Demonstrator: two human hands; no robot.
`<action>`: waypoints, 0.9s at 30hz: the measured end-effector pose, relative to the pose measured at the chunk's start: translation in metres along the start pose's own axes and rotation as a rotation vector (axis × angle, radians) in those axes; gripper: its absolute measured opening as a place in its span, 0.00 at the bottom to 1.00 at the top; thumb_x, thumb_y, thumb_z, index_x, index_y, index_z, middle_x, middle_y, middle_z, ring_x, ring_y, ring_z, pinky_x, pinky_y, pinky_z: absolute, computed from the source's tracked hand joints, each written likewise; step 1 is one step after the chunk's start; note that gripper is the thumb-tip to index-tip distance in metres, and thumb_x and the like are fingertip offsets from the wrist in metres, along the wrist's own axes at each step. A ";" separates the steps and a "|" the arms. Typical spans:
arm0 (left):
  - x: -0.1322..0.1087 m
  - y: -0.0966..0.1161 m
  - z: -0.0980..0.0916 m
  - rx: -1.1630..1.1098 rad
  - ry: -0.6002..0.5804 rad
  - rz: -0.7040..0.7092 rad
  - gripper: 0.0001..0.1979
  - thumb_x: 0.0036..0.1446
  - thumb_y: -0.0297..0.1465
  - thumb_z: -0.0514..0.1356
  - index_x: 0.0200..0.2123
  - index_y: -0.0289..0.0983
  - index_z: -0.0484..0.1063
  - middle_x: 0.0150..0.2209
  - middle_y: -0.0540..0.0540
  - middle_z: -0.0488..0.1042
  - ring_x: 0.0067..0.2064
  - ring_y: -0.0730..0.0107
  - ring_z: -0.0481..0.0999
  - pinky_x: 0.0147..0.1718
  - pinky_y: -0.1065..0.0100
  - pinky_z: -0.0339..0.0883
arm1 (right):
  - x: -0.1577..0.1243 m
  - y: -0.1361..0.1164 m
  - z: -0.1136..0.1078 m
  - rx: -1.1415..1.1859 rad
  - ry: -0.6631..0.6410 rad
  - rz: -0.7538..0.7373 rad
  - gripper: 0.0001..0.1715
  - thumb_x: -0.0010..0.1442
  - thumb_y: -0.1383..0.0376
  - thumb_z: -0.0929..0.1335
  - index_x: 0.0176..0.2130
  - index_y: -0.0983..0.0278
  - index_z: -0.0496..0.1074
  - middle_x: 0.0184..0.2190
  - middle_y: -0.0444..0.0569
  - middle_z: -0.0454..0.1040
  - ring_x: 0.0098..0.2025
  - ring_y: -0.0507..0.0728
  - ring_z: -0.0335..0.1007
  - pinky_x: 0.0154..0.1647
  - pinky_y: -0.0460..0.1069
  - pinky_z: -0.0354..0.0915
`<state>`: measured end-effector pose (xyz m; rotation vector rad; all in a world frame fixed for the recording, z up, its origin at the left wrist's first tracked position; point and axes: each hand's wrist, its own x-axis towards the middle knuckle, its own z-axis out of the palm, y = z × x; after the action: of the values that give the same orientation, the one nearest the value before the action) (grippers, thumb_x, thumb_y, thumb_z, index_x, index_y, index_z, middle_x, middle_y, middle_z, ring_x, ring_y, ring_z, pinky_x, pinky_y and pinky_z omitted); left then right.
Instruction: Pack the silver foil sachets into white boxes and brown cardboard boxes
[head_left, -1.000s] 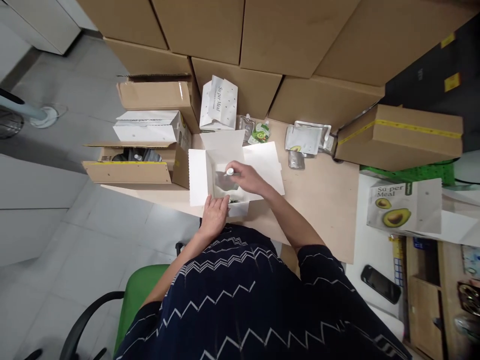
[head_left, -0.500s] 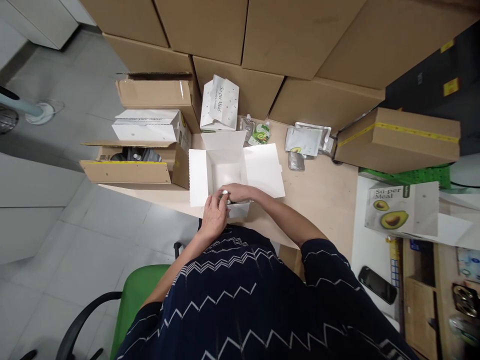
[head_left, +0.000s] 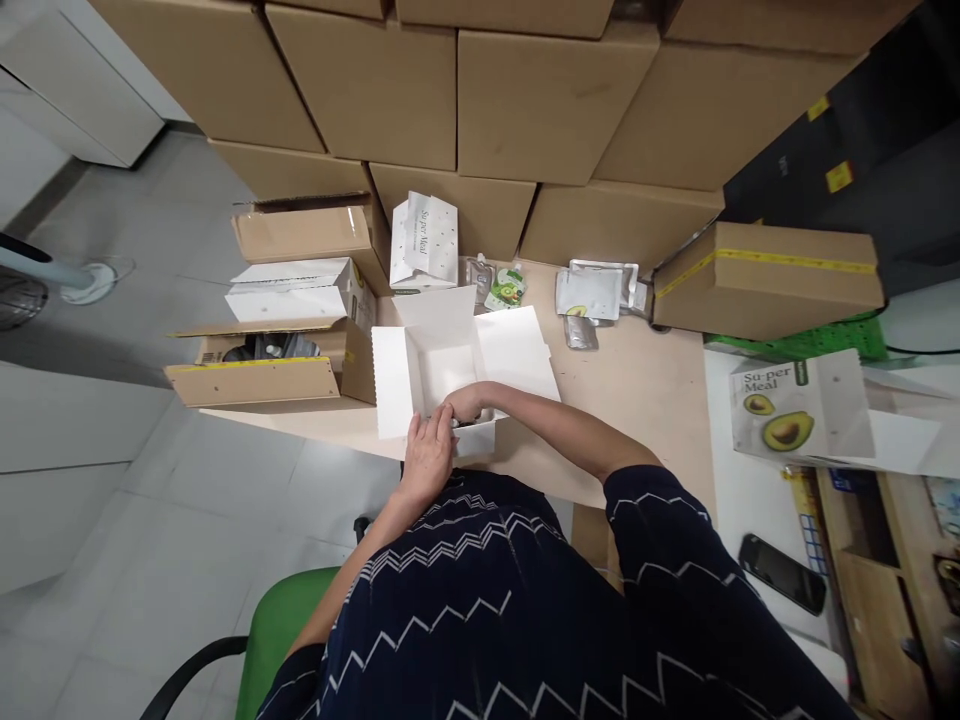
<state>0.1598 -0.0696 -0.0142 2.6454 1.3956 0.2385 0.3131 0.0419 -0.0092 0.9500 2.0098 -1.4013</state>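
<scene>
White box (head_left: 444, 368) standing open on the table (head_left: 637, 395)

The person's right hand (head_left: 466, 402) is resting inside, by the wall nearest the body; its fingers are hiding from me, so I can't tell their grip. The left hand (head_left: 429, 455) is lying over the near left corner, fingers stretching forward close together, thumb out of sight. A green-printed pouch (head_left: 507, 288) is lying just beyond.

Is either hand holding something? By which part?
Cannot tell: the left hand rests at the near rim of the white box; the right hand is inside, fingertips hidden.
</scene>
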 end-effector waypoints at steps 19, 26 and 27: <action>-0.001 -0.001 0.000 0.054 -0.020 0.016 0.26 0.68 0.27 0.48 0.68 0.31 0.55 0.59 0.34 0.72 0.52 0.55 0.75 0.62 0.48 0.53 | -0.136 0.023 -0.052 0.426 0.468 -0.419 0.17 0.61 0.60 0.69 0.48 0.66 0.76 0.37 0.50 0.80 0.36 0.51 0.74 0.39 0.46 0.67; -0.004 -0.005 0.006 0.049 0.054 0.048 0.28 0.68 0.28 0.50 0.69 0.32 0.53 0.59 0.35 0.73 0.53 0.56 0.75 0.62 0.50 0.53 | -0.102 0.178 -0.112 0.955 1.429 0.194 0.18 0.59 0.59 0.70 0.47 0.66 0.71 0.35 0.49 0.78 0.31 0.51 0.74 0.34 0.46 0.70; -0.004 -0.005 0.007 0.050 0.064 0.049 0.28 0.68 0.27 0.50 0.69 0.33 0.53 0.59 0.35 0.73 0.53 0.56 0.75 0.62 0.51 0.53 | -0.088 0.196 -0.118 0.898 1.397 0.372 0.20 0.58 0.60 0.71 0.47 0.67 0.71 0.37 0.51 0.78 0.35 0.53 0.75 0.38 0.48 0.70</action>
<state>0.1549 -0.0706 -0.0221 2.7384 1.3737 0.3005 0.5192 0.1744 -0.0193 3.1546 1.5643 -1.5371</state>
